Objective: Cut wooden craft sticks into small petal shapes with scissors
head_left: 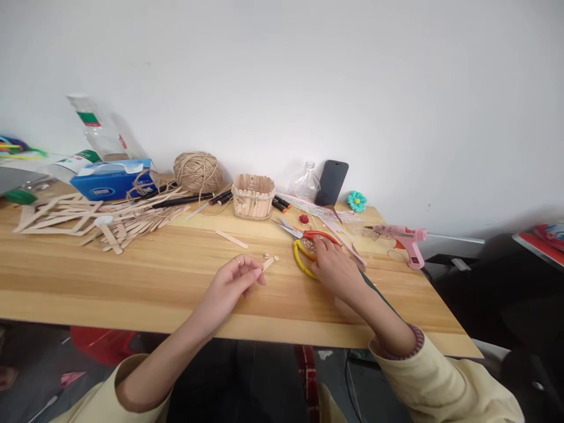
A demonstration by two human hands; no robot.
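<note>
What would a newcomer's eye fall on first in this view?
Probably the scissors with bright red and yellow handles, right of centre, with the right hand at the handles, while the left hand pinches a small craft stick. Next might come the pink glue gun towards the table's right end, and the big twine ball left of the stick-sided basket.

One camera does all the looking here, worn on the person's head and facing forward and down across the long, light-brown wooden table [145, 288]. It sits close behind the work, so the bare left hand [240, 278] and bare right hand [335, 267] reach in from below. The view is wide: plain white wall [282, 76] on top, the table's right end, dark grey floor [39, 343] underneath.
</note>
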